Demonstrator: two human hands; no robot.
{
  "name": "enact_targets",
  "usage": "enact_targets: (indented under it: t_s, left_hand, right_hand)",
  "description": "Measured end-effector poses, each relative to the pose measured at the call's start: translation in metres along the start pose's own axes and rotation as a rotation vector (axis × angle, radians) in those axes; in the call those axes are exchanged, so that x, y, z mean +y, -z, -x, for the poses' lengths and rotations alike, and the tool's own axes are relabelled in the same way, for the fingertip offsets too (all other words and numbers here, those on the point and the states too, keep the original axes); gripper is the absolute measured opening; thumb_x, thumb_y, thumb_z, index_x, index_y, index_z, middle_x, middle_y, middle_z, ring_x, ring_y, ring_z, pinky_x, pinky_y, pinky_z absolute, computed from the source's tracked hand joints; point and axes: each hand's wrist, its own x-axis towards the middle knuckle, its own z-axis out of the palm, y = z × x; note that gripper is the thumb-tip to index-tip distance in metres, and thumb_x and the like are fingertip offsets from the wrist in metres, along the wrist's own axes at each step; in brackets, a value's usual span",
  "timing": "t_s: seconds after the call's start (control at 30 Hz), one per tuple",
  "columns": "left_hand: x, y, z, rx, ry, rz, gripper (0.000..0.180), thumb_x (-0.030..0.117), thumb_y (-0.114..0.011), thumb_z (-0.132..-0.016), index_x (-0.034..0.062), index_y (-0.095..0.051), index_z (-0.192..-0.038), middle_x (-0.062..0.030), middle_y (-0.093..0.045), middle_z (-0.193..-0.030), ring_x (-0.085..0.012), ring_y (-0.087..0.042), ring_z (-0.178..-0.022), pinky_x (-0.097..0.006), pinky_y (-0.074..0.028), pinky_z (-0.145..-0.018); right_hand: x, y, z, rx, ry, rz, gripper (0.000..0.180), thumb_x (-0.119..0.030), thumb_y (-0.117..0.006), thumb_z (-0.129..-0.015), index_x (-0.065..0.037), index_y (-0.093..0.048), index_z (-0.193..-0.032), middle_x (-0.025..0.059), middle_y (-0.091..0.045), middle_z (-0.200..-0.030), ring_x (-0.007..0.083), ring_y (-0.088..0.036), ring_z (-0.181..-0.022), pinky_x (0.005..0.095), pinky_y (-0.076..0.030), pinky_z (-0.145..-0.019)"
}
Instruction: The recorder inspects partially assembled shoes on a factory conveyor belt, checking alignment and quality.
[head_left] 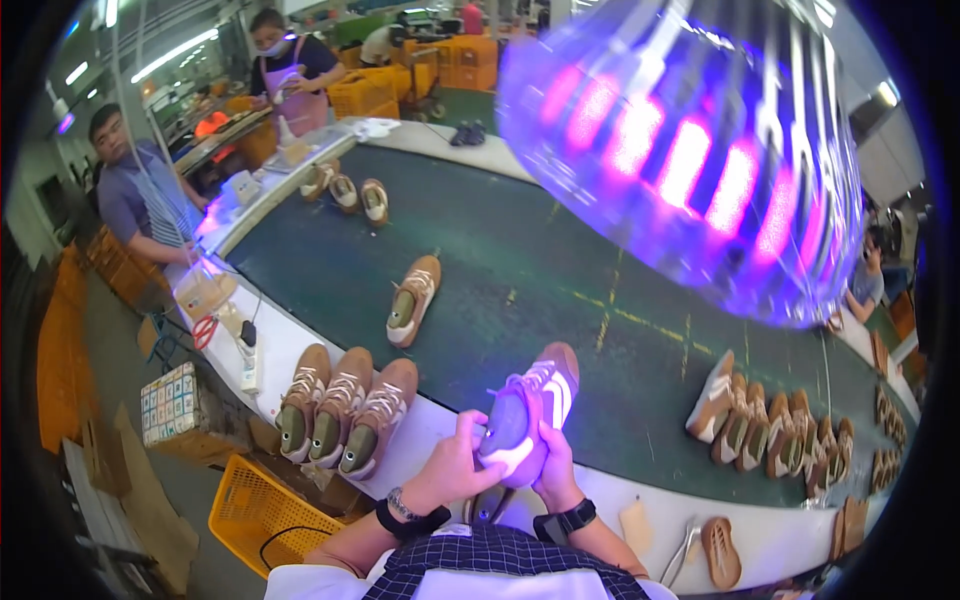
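Observation:
A brown sneaker (550,385) with white stripes and pale laces is held in front of me, toe pointing away. Inside it sits a last (507,420), lit purple. My right hand (553,468) wraps the shoe's right side near the heel. At the left of the heel, my left hand (455,462) grips the collar with bent fingers. To the left, three similar sneakers (345,410) stand side by side on the white table edge (440,425). Another sneaker (414,300) lies farther off on the dark green belt (480,260).
A large lamp (690,170) glowing purple hangs at upper right. Several sneakers (770,430) line up at right. A shoe sole (720,552) and a metal tool (682,552) lie near the front edge. A yellow crate (250,510) stands lower left. Co-workers (150,190) stand across the belt.

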Motion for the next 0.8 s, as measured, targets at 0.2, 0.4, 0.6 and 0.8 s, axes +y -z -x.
enact_targets:
  t_s: [0.2, 0.4, 0.6, 0.8]
  left_hand:
    - [-0.035, 0.007, 0.017, 0.181, 0.036, 0.252, 0.065, 0.014, -0.067, -0.079, 0.0, -0.027, -0.128, -0.0103, -0.065, -0.081, -0.0175, -0.064, -0.071, -0.03, -0.05, -0.065]
    - [-0.066, 0.014, 0.044, 0.435, 0.116, 0.411, 0.058, 0.009, -0.067, -0.08, -0.0016, -0.034, -0.125, -0.0072, -0.065, -0.085, -0.0108, -0.061, -0.074, -0.024, -0.049, -0.069]
    - [-0.071, 0.016, 0.082, 0.508, 0.198, 0.57, 0.048, 0.004, -0.065, -0.081, -0.0017, -0.038, -0.121, -0.0099, -0.064, -0.087, -0.0121, -0.061, -0.076, -0.023, -0.049, -0.07]
    - [-0.075, 0.025, 0.095, 0.494, 0.302, 0.661, 0.035, 0.001, -0.061, -0.082, -0.0024, -0.044, -0.112, -0.0093, -0.062, -0.084, -0.0135, -0.061, -0.075, -0.024, -0.05, -0.07]
  right_hand:
    - [-0.015, -0.041, -0.044, -0.136, -0.156, -0.032, 0.055, -0.03, -0.048, -0.088, -0.003, -0.037, -0.135, 0.0169, -0.052, -0.127, 0.0291, -0.055, -0.113, 0.0421, -0.043, -0.099]
    - [-0.048, -0.085, -0.247, -0.387, 0.014, 0.043, 0.059, -0.037, -0.041, -0.09, -0.006, -0.034, -0.139, 0.0178, -0.047, -0.131, 0.0308, -0.052, -0.115, 0.047, -0.048, -0.09]
    - [-0.015, -0.051, -0.356, 0.243, -0.039, 0.437, 0.061, -0.045, -0.049, -0.089, -0.006, -0.035, -0.133, 0.0216, -0.049, -0.124, 0.0361, -0.055, -0.101, 0.0502, -0.051, -0.078]
    - [0.0, 0.03, -0.204, -0.077, -0.311, 0.556, 0.025, -0.023, -0.053, -0.091, -0.003, -0.052, -0.105, 0.0109, -0.06, -0.096, 0.0233, -0.06, -0.08, 0.0392, -0.053, -0.072]
